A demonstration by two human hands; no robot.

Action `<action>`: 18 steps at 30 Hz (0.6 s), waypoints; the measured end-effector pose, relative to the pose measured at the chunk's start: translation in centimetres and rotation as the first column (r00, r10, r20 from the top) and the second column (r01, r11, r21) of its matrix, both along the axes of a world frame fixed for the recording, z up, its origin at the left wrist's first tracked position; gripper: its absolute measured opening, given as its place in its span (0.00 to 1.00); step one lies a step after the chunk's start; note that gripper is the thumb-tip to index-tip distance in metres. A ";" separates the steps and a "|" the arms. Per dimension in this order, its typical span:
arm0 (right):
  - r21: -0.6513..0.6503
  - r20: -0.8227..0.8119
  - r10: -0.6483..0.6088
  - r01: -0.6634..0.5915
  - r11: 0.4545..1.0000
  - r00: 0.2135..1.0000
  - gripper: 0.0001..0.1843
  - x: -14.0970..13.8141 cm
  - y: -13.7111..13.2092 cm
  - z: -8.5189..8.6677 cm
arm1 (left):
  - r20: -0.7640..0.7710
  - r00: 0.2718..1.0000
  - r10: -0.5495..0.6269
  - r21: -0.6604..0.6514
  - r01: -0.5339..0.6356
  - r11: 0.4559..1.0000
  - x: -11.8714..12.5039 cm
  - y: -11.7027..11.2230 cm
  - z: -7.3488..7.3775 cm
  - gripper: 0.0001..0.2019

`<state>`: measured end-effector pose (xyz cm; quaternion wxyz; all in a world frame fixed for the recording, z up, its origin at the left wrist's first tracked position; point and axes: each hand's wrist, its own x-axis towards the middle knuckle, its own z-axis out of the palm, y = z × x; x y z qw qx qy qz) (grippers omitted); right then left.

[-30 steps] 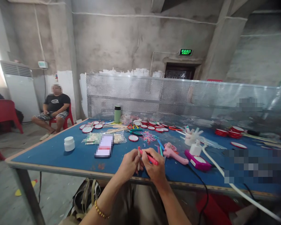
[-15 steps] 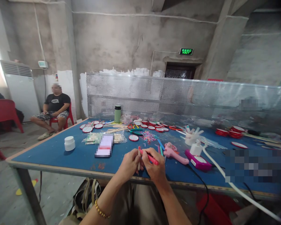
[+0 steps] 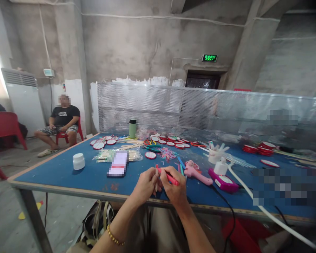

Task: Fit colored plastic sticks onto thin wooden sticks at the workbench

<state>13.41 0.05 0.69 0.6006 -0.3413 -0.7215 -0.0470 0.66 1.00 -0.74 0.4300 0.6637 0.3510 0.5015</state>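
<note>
Near the table's front edge, my left hand [image 3: 144, 183] is closed around a thin pale wooden stick [image 3: 156, 182], held roughly upright. My right hand [image 3: 176, 188] grips a red pen-like tool [image 3: 173, 180]; its tip meets the top of the stick, which looks red there. Whether the tool is a marker or something else I cannot tell. Just beyond my hands lie a small round red-rimmed disc [image 3: 150, 155] and a heap of small pink and blue bits [image 3: 168, 154]. To the right rests a pink glue gun [image 3: 196, 173].
A phone [image 3: 117, 164], a white jar [image 3: 78, 161] and a bag of sticks [image 3: 135, 154] are on the left. Right are a purple device [image 3: 224, 181], a white bottle [image 3: 221, 166], a cup of sticks [image 3: 214, 154] and a white cable [image 3: 249, 192]. A person [image 3: 65, 117] sits beyond.
</note>
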 end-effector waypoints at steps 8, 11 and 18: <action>-0.005 -0.009 -0.003 0.003 1.000 1.000 0.10 0.0 -0.1 -0.1 | 0.008 1.000 0.001 -0.016 0.000 1.000 0.0 0.0 0.1 0.11; -0.015 -0.004 0.005 -0.005 1.000 1.000 0.10 0.0 -0.1 -0.2 | 0.001 1.000 0.005 -0.006 -0.005 1.000 -0.1 -0.1 0.1 0.12; -0.009 0.012 0.001 -0.001 1.000 1.000 0.10 0.0 0.1 -0.2 | -0.007 1.000 0.006 0.002 -0.006 1.000 -0.1 0.0 0.0 0.13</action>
